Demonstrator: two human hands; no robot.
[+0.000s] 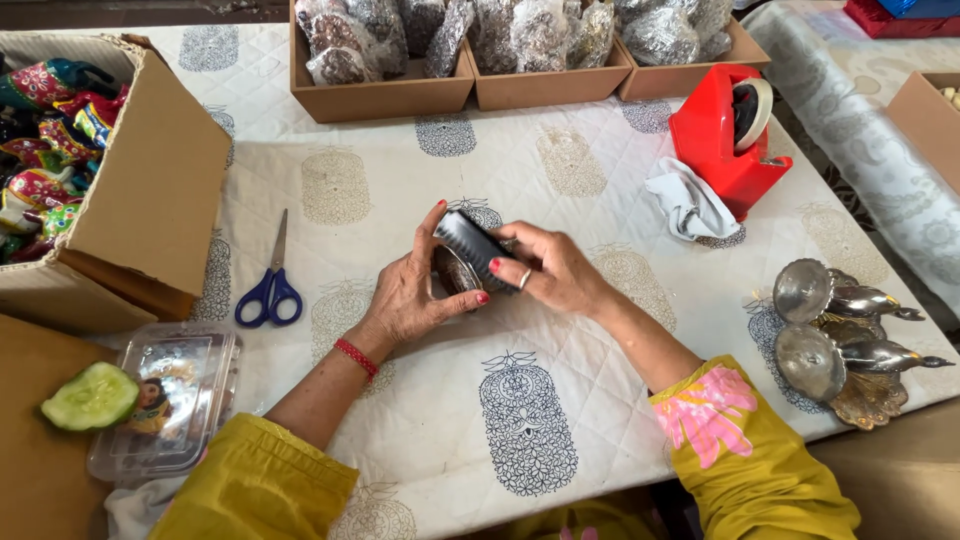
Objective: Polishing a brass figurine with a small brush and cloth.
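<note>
Both hands meet at the middle of a quilted white tablecloth (400, 400) printed with grey motifs. The left hand (410, 295) curls its fingers and thumb around a small round metal dish (452, 270), cupping it from below. The right hand (550, 270) closes its fingers on a dark brush (472, 245), pressing it across the top of the dish — as if scrubbing or polishing, a step that looks under way rather than finished.

Further out, blue-handled scissors (270, 290) lie to the left, and a white cloth (690, 205) sits beside a red tape dispenser (725, 135) to the right. Near the right edge rest two shiny bird-shaped metal pieces (840, 340), apparently already clean. An open cardboard box (140, 190) of colourful fabric stands at far left — below it, a clear plastic container (170, 400) and a cucumber slice (92, 396). Trays of wrapped bundles (460, 50) line the far side.
</note>
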